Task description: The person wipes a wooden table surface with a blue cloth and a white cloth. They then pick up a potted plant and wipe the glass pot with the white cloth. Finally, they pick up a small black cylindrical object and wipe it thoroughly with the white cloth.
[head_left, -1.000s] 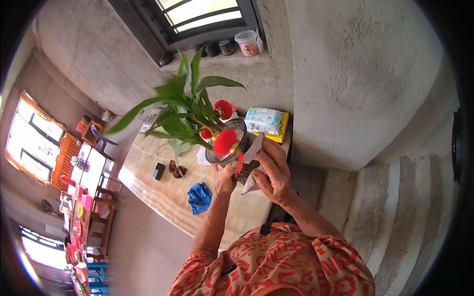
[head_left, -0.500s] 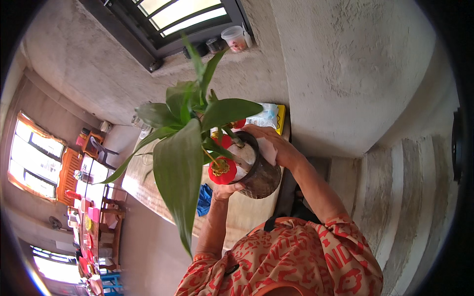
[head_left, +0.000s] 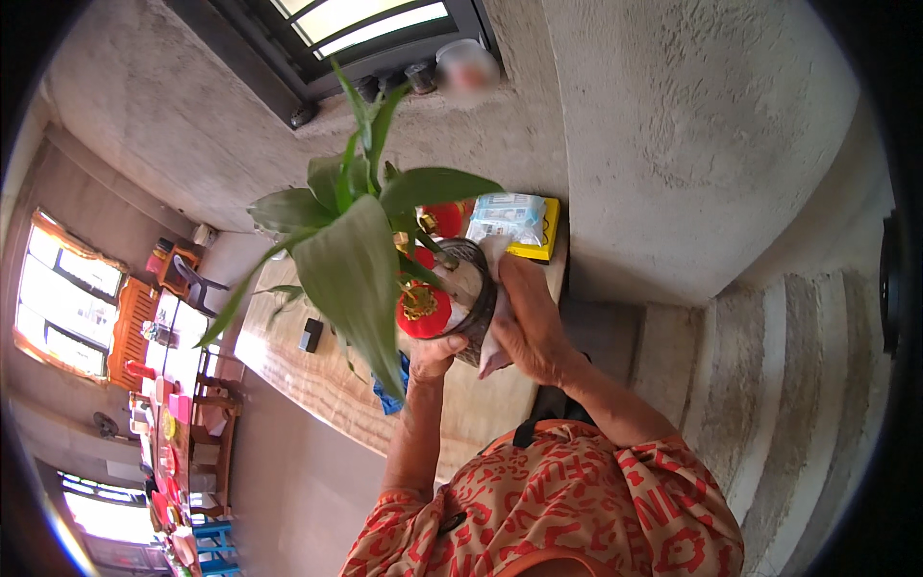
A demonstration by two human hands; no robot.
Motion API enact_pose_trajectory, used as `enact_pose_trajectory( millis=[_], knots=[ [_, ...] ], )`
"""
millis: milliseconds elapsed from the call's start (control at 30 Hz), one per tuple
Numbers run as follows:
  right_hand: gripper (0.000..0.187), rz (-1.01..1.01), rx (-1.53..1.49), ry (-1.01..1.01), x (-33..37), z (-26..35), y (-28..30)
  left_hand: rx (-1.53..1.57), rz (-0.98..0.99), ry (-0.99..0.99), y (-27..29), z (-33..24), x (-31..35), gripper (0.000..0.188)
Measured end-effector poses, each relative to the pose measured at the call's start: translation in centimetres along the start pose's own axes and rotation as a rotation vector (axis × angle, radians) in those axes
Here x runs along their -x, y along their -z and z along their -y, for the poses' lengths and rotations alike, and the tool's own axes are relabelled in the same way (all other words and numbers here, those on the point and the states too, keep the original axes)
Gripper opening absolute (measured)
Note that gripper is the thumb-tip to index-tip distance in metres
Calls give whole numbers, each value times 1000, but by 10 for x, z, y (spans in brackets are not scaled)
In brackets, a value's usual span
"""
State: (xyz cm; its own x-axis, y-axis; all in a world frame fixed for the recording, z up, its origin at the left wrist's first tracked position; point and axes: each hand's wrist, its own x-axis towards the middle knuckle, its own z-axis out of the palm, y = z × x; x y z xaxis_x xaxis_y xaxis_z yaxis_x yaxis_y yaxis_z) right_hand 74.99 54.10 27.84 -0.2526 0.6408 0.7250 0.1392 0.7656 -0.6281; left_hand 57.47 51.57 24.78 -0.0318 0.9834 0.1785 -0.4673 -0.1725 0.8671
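A leafy green plant [head_left: 348, 260] stands in a dark-tinted glass vase [head_left: 473, 271], tilted with its leaves toward the left. Red round ornaments with gold trim [head_left: 421, 310] hang among its stems. My left hand [head_left: 435, 356] grips the vase low on its left side, its fingers partly hidden underneath. Pressed to the right side of the glass is a pale, thin wipe [head_left: 496, 348], held under my right hand [head_left: 535, 322] with its fingers curved round the vase. Part of the vase wall is covered by that hand and the wipe.
Beneath is a glossy wooden table [head_left: 288, 380] with a crumpled blue cloth [head_left: 388, 396], a small black box [head_left: 311, 335], and a plastic pack [head_left: 510, 217] on a yellow box [head_left: 544, 245]. Concrete steps [head_left: 711, 385] lie right; a plastic tub [head_left: 468, 69] sits on the windowsill.
My right hand and the wipe have slid from near the rim down the vase's right side. The vase has turned and shifted slightly left, so less of its base shows.
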Motion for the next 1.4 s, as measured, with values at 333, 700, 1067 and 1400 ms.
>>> enact_pose_trajectory(
  millis=[333, 700, 1067, 1400],
  knots=[
    [43, -133, -341, -217, 29, -18, -9, -33, -88, -72, 15, 17, 3, 101],
    [44, -234, -886, -614, 38, -45, -30, -167, -94, -130, 40, 25, 9, 96],
    [56, 336, 287, -517, 44, -33, 13, -201, -234, -216, 19, -7, -7, 74],
    [64, 117, -343, -347, 4, 5, 21, -122, -219, -125, 14, 2, 1, 79]
  ],
)
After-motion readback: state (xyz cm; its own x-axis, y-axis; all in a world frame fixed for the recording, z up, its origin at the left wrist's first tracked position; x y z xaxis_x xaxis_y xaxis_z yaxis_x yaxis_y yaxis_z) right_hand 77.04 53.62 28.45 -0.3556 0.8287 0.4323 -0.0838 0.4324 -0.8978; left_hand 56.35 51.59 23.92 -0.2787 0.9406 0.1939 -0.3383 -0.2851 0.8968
